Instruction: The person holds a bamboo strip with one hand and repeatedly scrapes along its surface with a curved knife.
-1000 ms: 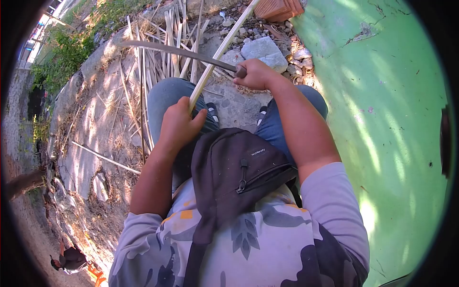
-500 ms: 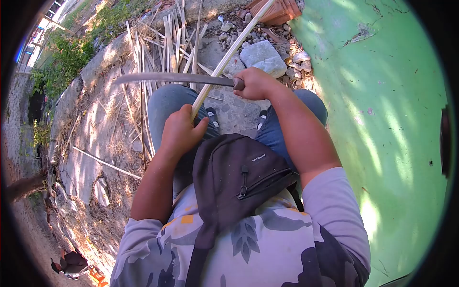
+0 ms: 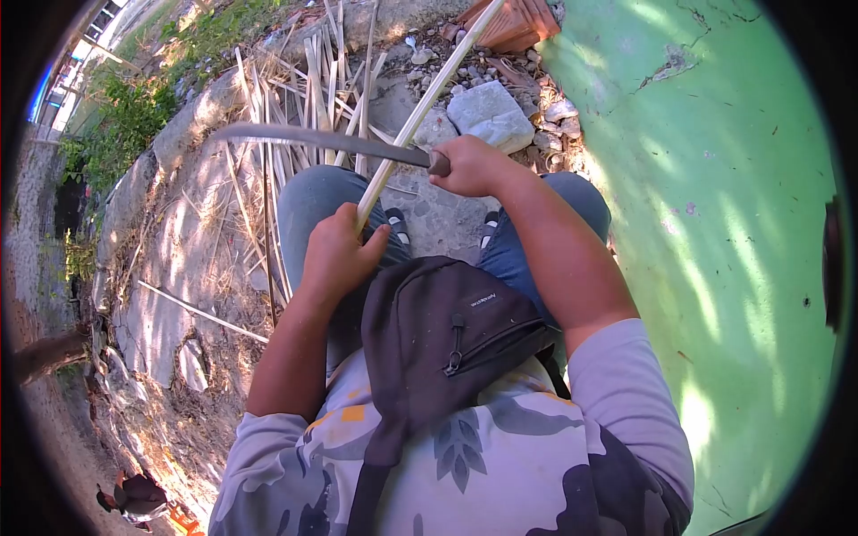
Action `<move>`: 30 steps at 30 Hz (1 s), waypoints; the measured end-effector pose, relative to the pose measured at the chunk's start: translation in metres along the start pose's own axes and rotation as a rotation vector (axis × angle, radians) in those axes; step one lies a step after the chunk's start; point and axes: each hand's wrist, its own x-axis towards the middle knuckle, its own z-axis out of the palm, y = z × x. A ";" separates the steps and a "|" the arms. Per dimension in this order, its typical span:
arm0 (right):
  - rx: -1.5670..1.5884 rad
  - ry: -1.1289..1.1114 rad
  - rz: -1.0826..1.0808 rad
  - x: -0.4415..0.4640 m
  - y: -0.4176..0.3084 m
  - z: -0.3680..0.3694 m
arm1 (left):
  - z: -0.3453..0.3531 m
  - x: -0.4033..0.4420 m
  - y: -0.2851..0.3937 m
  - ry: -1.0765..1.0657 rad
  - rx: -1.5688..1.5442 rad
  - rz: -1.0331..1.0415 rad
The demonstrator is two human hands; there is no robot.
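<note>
My left hand (image 3: 340, 248) is closed around the lower end of a long pale strip (image 3: 427, 105), bamboo or wood by its look, which slants up and away to the right. My right hand (image 3: 472, 167) grips the handle of a long curved machete (image 3: 308, 136). Its blade points left and crosses the strip a little above my left hand; whether it touches the strip I cannot tell. Both hands are above my knees, in front of a black sling bag (image 3: 447, 330) on my chest.
Several split strips (image 3: 326, 76) lie heaped beyond my left knee. A pale stone block (image 3: 491, 116) sits ahead among gravel, near an orange clay piece (image 3: 514, 22). To the right is a green painted surface (image 3: 715, 223). One thin stick (image 3: 201, 311) lies on the ground at left.
The machete's blade has tilted, its tip now slightly higher, and my right hand has moved a little down and left. My left hand keeps its hold on the strip.
</note>
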 end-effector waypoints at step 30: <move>0.189 0.296 0.137 0.010 0.039 -0.008 | -0.009 0.000 -0.009 -0.040 -0.063 0.046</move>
